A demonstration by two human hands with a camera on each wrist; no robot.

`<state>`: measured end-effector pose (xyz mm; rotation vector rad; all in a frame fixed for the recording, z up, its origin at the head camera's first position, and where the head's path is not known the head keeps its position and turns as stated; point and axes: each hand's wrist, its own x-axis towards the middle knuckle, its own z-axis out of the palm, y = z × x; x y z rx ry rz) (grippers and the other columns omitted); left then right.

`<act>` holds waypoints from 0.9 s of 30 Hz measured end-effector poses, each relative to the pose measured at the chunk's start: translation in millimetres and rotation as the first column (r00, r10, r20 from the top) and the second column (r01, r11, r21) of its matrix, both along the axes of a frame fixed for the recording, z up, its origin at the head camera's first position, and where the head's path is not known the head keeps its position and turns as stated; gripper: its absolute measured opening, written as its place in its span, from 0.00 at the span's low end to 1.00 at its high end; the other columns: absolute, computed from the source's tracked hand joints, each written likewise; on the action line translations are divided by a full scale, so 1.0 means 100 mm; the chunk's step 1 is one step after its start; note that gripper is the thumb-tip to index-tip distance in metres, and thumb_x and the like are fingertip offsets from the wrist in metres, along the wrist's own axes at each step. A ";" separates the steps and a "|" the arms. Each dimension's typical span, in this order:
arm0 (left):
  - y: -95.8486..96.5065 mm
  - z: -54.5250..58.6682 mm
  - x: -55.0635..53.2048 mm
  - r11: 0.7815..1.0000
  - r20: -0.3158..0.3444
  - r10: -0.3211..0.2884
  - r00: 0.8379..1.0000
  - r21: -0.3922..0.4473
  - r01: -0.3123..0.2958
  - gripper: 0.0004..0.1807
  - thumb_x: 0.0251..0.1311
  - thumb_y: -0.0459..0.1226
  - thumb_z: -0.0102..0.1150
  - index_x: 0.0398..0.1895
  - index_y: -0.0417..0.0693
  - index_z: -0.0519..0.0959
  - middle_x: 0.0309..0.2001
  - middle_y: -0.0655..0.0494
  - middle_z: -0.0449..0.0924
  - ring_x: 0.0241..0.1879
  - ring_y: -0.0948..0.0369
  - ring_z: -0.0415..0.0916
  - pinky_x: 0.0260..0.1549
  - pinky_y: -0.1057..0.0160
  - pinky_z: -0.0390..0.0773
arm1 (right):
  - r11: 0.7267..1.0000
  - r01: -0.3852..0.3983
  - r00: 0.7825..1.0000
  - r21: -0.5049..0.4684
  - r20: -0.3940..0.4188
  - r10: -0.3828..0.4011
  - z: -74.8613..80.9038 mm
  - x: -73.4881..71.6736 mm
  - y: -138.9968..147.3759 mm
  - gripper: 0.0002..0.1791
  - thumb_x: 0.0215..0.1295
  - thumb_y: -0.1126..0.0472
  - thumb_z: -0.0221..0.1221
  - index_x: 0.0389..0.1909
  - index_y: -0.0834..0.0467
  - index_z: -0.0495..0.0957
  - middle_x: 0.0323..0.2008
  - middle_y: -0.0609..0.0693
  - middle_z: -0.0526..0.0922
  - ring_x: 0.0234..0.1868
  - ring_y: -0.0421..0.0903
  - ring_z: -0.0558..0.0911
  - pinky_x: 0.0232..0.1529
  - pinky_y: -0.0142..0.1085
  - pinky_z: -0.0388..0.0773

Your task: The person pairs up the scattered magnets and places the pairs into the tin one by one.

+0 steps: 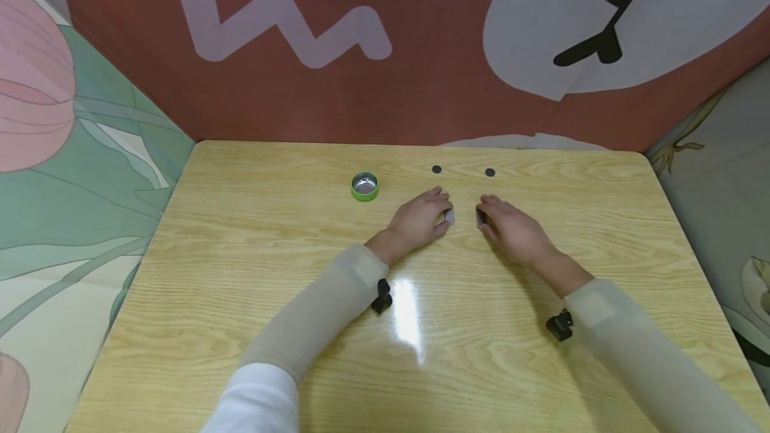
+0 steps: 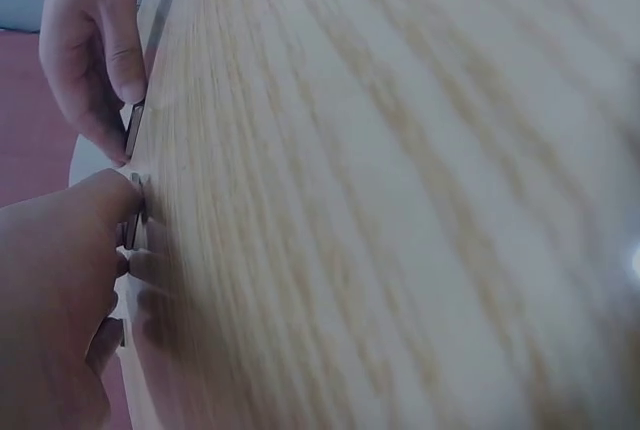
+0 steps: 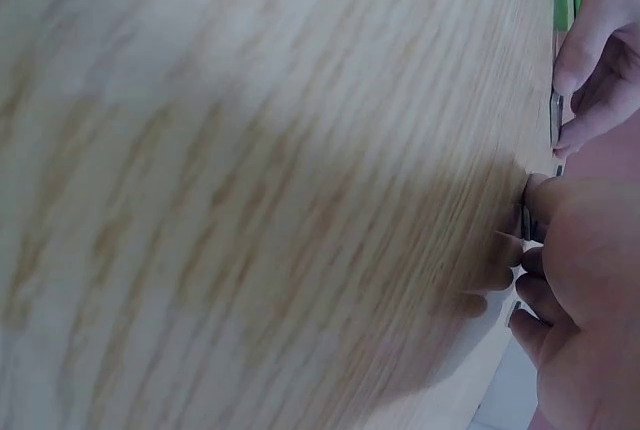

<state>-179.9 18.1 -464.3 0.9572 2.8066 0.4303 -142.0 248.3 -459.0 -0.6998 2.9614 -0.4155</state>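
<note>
Near the far side of the wooden table, my two hands face each other a short way apart. My left hand [image 1: 421, 219] pinches a small, thin, pale grey piece [image 1: 449, 216] between thumb and fingers, low at the tabletop. Opposite it, my right hand [image 1: 519, 231] pinches a similar small flat piece [image 1: 480, 217], which looks darker on the side I see. In the left wrist view the right hand's piece [image 2: 134, 130] shows as a thin dark edge close to the wood. Fingers cover much of both pieces, so their exact kind is unclear.
Two black discs [image 1: 436, 169] lie beyond the hands, near the table's back edge. A small round green tin [image 1: 364, 197] with a silvery inside stands left of the left hand. The wooden table [image 1: 240, 286] meets a reddish-brown patterned wall [image 1: 301, 105] behind.
</note>
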 end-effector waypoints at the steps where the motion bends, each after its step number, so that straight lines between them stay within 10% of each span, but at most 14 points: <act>1: 0.00 -0.01 0.00 1.000 -0.004 -0.001 1.000 0.000 0.001 0.24 0.73 0.47 0.58 0.67 0.47 0.77 0.73 0.52 0.69 0.76 0.55 0.58 0.73 0.61 0.57 | 1.000 -0.004 1.000 0.003 -0.005 0.004 0.00 0.00 -0.01 0.25 0.75 0.63 0.57 0.67 0.73 0.70 0.70 0.69 0.68 0.72 0.64 0.67 0.69 0.57 0.66; 27: 0.10 -0.01 -0.06 1.000 0.038 0.003 0.999 -0.007 -0.003 0.24 0.73 0.45 0.58 0.68 0.48 0.75 0.73 0.52 0.68 0.75 0.56 0.60 0.73 0.61 0.58 | 0.999 -0.026 0.999 -0.034 -0.021 0.025 0.00 -0.07 -0.31 0.21 0.74 0.62 0.59 0.62 0.70 0.74 0.67 0.68 0.72 0.70 0.63 0.70 0.70 0.55 0.66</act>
